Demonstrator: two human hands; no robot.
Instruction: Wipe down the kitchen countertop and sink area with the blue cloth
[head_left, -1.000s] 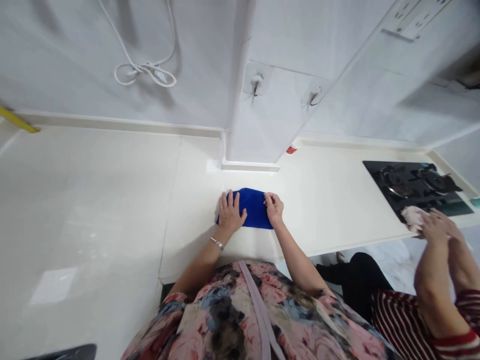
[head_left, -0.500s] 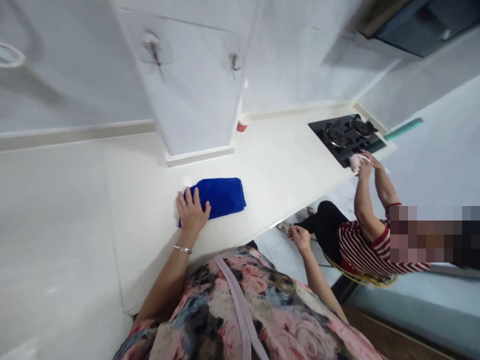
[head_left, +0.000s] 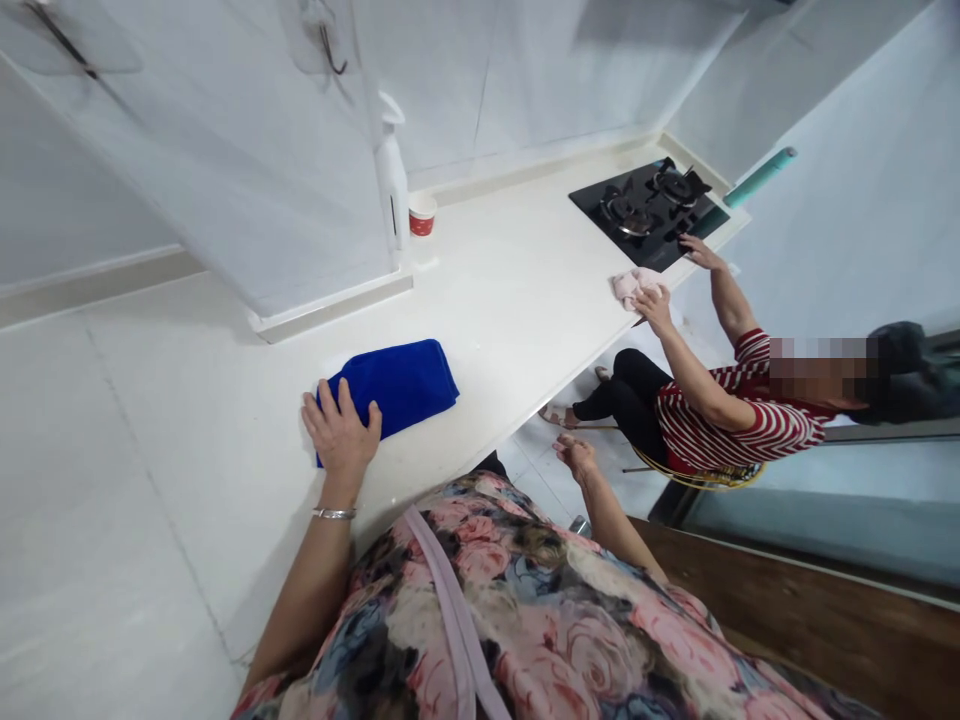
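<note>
My left hand [head_left: 341, 435] lies flat with its fingers spread over the left end of a folded blue cloth [head_left: 394, 385]. The cloth rests on the white countertop [head_left: 510, 300], near its front edge. A silver bracelet [head_left: 334, 513] circles my left wrist. Off the counter's edge, my right hand [head_left: 577, 457] hangs in the air beside my flowered garment [head_left: 487, 590]. Its fingers are curled in, and nothing shows in them.
A seated person in a striped shirt [head_left: 720, 410] presses a pale pink cloth [head_left: 637, 287] on the counter, the other hand at the black gas hob [head_left: 649, 215]. A white spray bottle [head_left: 392, 185] and red-and-white paper cup [head_left: 421, 215] stand behind the jutting wall [head_left: 247, 170].
My view has turned right, bringing the spray bottle into sight. The other person's pink cloth has moved left from the hob onto the counter. My left hand stays on the blue cloth.
</note>
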